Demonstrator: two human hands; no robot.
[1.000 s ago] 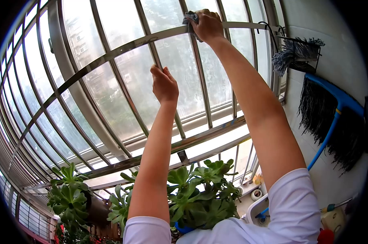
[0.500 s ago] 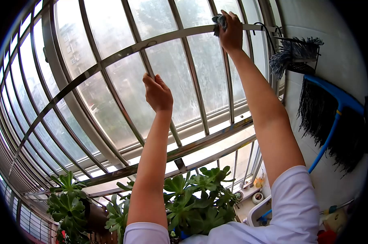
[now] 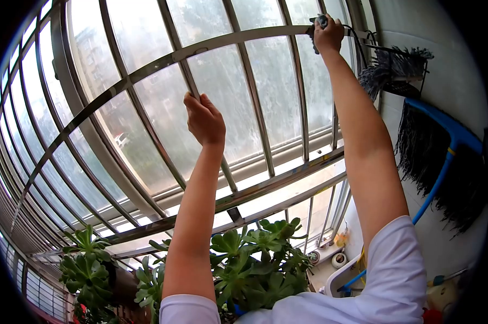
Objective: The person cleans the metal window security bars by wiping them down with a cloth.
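My left hand (image 3: 205, 119) is wrapped round one upright metal bar of the window grille, below the curved crossbar (image 3: 217, 44). Higher up and to the right, my right hand (image 3: 329, 36) grips a dark grey cloth (image 3: 315, 33). The cloth is bunched against the crossbar near its right end, partly covered by my fingers. Behind the bars stands a streaked, hazy window pane (image 3: 222, 97).
Green succulents (image 3: 244, 259) grow below my arms, with another potted one (image 3: 87, 270) at the left. On the right wall hang a wire basket with a grey mop head (image 3: 400, 63) and a blue broom (image 3: 443, 119). A white basin (image 3: 335, 283) stands lower right.
My right hand has slid to the right along the crossbar with the cloth. My left hand keeps its hold on the bar. The view has shifted slightly.
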